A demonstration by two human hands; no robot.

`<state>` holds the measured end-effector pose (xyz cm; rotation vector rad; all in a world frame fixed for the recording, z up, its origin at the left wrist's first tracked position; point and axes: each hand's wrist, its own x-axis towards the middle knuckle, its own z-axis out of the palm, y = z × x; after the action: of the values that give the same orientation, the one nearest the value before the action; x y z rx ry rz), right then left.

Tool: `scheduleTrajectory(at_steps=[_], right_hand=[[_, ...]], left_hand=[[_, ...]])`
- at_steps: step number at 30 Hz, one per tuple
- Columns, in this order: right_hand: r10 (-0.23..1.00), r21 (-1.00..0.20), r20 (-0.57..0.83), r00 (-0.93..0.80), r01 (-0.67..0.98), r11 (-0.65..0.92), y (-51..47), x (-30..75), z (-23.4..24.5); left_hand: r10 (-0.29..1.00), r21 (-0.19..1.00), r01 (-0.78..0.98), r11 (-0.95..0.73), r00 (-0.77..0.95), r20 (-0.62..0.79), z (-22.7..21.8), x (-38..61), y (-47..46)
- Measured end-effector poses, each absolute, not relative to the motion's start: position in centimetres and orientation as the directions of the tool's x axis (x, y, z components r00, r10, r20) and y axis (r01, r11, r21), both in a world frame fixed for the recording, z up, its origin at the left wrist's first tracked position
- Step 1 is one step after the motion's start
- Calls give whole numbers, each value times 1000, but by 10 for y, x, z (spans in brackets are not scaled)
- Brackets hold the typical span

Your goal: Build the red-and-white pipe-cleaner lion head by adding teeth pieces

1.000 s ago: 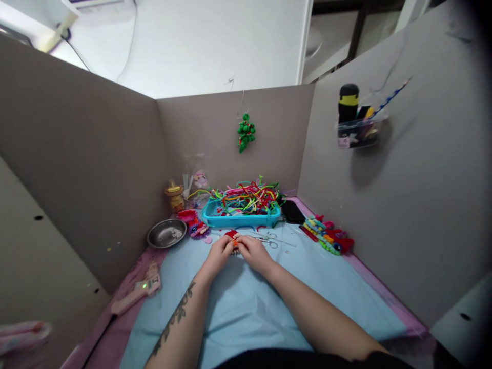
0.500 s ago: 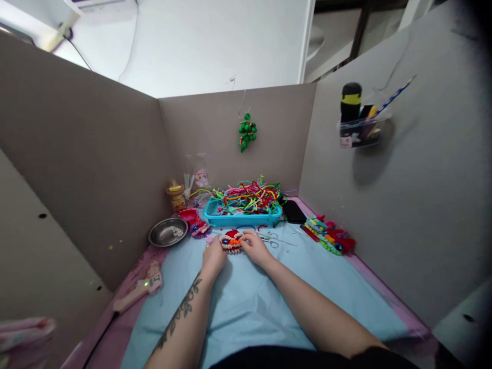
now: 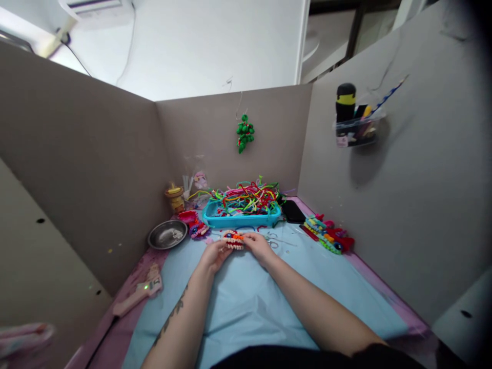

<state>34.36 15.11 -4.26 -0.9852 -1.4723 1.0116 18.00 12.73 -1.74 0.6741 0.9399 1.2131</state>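
Note:
Between my two hands is a small fuzzy chenille-stem craft (image 3: 233, 240), red with cream scalloped edges, an orange patch and a dark blue eye. My left hand (image 3: 214, 255) grips its left underside, fingers curled under it and thumb near the edge. At the orange patch on the right, my right hand (image 3: 260, 247) pinches with thumb and forefinger. The fingertips are partly hidden by the piece. Scissors (image 3: 273, 243) lie on the blue sheet just beyond my right hand.
Behind stands a blue tray (image 3: 241, 221) heaped with colourful chenille stems. On the left are a metal bowl (image 3: 161, 245) with small pale bits and a corded pink glue gun (image 3: 134, 300). Finished-looking colourful pieces (image 3: 328, 234) and a black phone (image 3: 292, 211) lie right. Grey panels (image 3: 230, 113) enclose the table.
My left hand has turned palm-up and shifted slightly left and down under the craft. The craft has tilted, showing more of its lower cream edge. My right hand stays at its right side.

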Motion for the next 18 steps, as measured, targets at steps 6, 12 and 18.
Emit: scheduleTrajectory(at_steps=[6, 12, 18], right_hand=[[843, -786, 538, -7, 357, 504, 138, 347, -29], [757, -609, 623, -197, 486, 627, 112, 344, -14], [832, -660, 540, -126, 549, 512, 117, 340, -21]], left_hand=[[930, 756, -545, 364, 164, -330, -16, 183, 128], [945, 700, -641, 314, 136, -299, -15, 194, 125], [975, 729, -647, 224, 147, -170, -16, 201, 119]])
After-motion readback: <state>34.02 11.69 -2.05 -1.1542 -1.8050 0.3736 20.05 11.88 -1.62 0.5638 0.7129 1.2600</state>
